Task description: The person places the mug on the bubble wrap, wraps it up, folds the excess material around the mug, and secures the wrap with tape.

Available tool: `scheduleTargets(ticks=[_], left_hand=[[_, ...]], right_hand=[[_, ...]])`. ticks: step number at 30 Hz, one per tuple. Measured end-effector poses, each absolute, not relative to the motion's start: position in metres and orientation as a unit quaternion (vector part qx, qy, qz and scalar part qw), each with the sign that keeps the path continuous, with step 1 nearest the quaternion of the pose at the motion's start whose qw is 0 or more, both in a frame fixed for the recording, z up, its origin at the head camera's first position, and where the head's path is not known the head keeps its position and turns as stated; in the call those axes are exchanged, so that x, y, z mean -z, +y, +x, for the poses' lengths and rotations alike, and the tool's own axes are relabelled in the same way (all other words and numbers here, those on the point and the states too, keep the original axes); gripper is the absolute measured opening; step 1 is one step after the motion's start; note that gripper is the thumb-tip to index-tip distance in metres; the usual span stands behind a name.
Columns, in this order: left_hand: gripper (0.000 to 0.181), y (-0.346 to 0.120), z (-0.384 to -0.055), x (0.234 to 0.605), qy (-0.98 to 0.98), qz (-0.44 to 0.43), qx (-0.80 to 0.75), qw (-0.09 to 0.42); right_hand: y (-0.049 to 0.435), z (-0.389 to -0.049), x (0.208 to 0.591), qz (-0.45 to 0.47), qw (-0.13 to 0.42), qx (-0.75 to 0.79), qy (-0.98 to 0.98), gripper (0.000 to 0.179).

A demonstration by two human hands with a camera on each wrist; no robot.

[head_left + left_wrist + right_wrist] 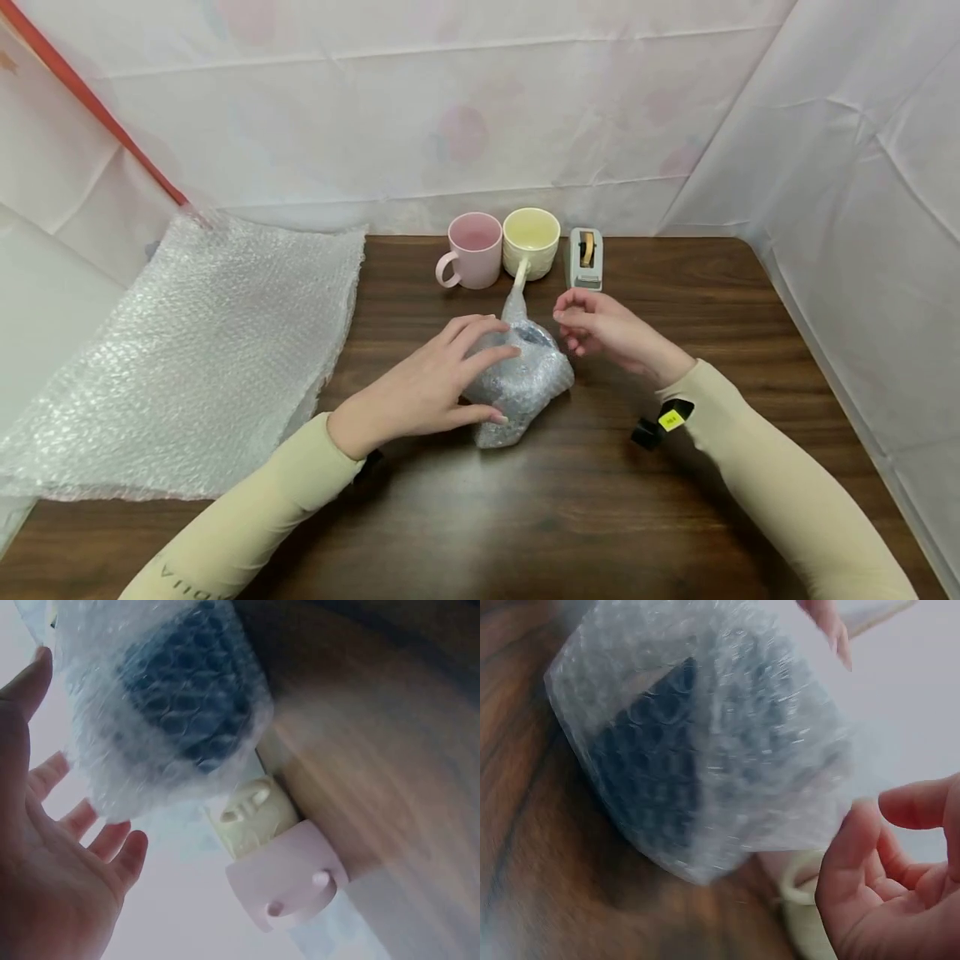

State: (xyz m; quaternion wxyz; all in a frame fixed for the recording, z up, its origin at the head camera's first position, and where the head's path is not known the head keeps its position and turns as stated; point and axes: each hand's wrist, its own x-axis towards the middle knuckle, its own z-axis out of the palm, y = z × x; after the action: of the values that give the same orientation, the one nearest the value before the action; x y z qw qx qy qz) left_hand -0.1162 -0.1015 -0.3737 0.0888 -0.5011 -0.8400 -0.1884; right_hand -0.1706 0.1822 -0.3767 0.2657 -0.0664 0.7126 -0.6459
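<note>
A bundle of bubble wrap (pixel 525 387) stands on the table between the hands. Through the plastic shows a dark blue thing (pixel 187 690) whose kind I cannot tell; the wrap narrows to a peak at its far side. My left hand (pixel 442 375) is at the bundle's left side with fingers spread and loosely bent. Close by on the right, my right hand (pixel 607 329) is raised beside the bundle. In the right wrist view its thumb and fingertips (pixel 859 821) come close together by the wrap's edge; whether something thin sits between them is unclear.
Behind the bundle stand a pink mug (pixel 476 254), a yellow mug (pixel 531 237) with its handle toward me, and a grey tape dispenser (pixel 586 258). A large bubble wrap sheet (pixel 202 358) covers the table's left side. Pale curtains (pixel 465 108) hang behind and at the sides.
</note>
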Motion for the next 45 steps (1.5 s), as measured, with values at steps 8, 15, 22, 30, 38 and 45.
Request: scheduleTargets(ticks=[8,15,22,30,38,45], left_hand=[[0.069,-0.111,-0.112,0.362,-0.839,-0.496,0.202,0.101],[0.053,-0.132,-0.112,0.344,-0.849,-0.470,0.207,0.128],[0.045,-0.152,-0.107,0.336,-0.863,-0.446,0.194,0.134],[0.037,-0.168,-0.106,0.332,-0.865,-0.438,0.197,0.144],[0.033,-0.174,-0.108,0.334,-0.868,-0.433,0.193,0.145],[0.029,-0.180,-0.109,0.335,-0.870,-0.430,0.195,0.141]], right_hand=[[0.186,-0.140,0.350,-0.198,0.052,0.514,0.833,0.005],[0.162,-0.113,0.350,-0.425,-0.122,0.325,0.836,0.022],[0.130,-0.084,0.360,-0.481,-0.193,0.103,0.849,0.059],[0.113,-0.071,0.371,-0.432,-0.212,0.023,0.876,0.067],[0.108,-0.076,0.373,-0.428,-0.220,0.015,0.876,0.046],[0.108,-0.074,0.377,-0.424,-0.247,0.022,0.871,0.041]])
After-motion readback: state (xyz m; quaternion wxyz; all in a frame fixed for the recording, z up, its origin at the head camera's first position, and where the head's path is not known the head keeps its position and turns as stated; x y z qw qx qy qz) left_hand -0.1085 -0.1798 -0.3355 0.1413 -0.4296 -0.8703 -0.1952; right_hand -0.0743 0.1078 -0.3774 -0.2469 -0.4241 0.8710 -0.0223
